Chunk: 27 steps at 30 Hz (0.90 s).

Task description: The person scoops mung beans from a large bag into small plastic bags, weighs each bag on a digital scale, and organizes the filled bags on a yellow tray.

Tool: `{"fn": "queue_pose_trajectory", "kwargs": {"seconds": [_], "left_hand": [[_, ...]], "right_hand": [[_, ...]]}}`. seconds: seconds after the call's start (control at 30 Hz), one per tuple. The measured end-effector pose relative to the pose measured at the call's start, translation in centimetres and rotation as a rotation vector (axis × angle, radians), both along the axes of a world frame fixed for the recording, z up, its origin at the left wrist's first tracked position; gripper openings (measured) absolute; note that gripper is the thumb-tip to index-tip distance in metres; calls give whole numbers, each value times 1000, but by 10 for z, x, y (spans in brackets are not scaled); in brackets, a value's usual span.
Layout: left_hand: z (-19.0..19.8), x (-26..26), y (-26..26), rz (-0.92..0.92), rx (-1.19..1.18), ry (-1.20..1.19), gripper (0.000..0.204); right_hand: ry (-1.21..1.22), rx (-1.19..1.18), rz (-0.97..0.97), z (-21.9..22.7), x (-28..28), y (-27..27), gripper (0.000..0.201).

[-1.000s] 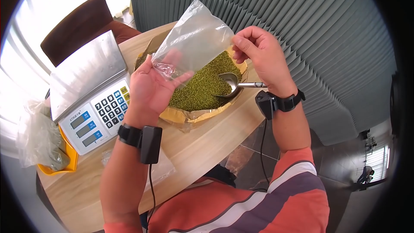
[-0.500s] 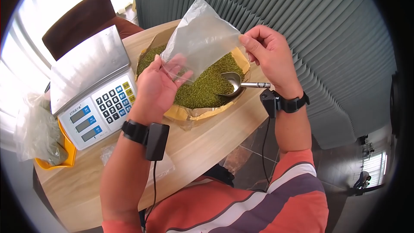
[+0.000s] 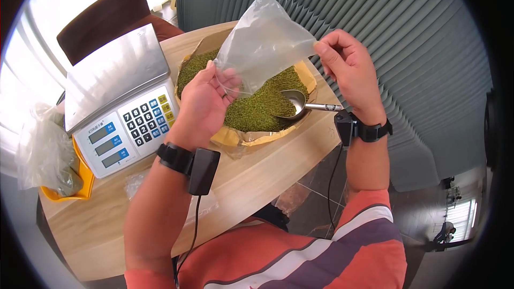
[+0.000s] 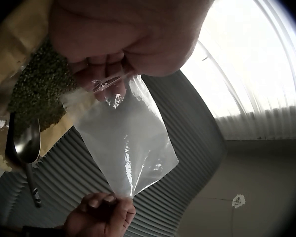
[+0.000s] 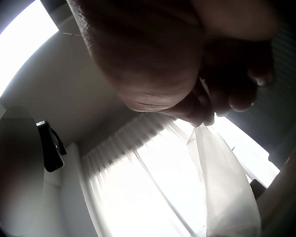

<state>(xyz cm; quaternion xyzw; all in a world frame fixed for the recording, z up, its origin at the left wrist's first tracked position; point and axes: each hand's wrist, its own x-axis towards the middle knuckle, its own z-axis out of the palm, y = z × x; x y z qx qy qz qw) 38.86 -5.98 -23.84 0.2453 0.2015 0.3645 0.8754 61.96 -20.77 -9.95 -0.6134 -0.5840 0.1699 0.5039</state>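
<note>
A clear, flat plastic bag (image 3: pixel 267 35) is stretched between both hands above a brown paper sack (image 3: pixel 242 139) of small green beans (image 3: pixel 251 111). The left hand (image 3: pixel 206 99) holds the bag's near edge, with the thumb in front and the fingers showing through the film. At the opposite corner, the right hand (image 3: pixel 350 69) pinches the bag between thumb and forefinger. In the left wrist view the bag (image 4: pixel 123 143) hangs empty between the hands. A metal scoop (image 3: pixel 300 108) lies in the beans, its handle pointing right below the right hand.
A weighing scale (image 3: pixel 115 134) with a steel pan (image 3: pixel 120 69) stands left of the sack. Beyond it, a yellow tray (image 3: pixel 83 184) bears a filled plastic bag (image 3: pixel 45 152). More clear film (image 3: pixel 206 203) lies by the left forearm. Pleated grey curtain (image 3: pixel 375 37) rises behind.
Both hands and the bag have shifted slightly right in the head view, as has the whole scene. The left hand's spread fingers have drawn in against the bag's edge.
</note>
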Motion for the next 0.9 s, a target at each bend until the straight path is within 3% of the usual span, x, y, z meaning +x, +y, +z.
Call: {"fn": "queue_pose_trajectory", "kwargs": {"seconds": [0.43,0.5,0.53,0.7,0.83,0.9], "left_hand": [[8,-1,-4,35,108,2,21],[16,2,-11,220,211,154,18],[17,3,-12,224,210,151,18],[33,-3,-14,266,320,-93,17],[40,-10,-17,276,324,-116,16],[49,-14,-22,343,289,-106,24]], "right_hand": [[15,154,-114,-3,-2,-4,14],[9,271,-179,-3,-4,-7,15],[6,271,-176,-2,-4,-9,15],[159,305,-211,-3,-1,-21,16],[182,278,-222,-9,-1,-28,15],[210,269,-233,-13,-7,-30,14]]}}
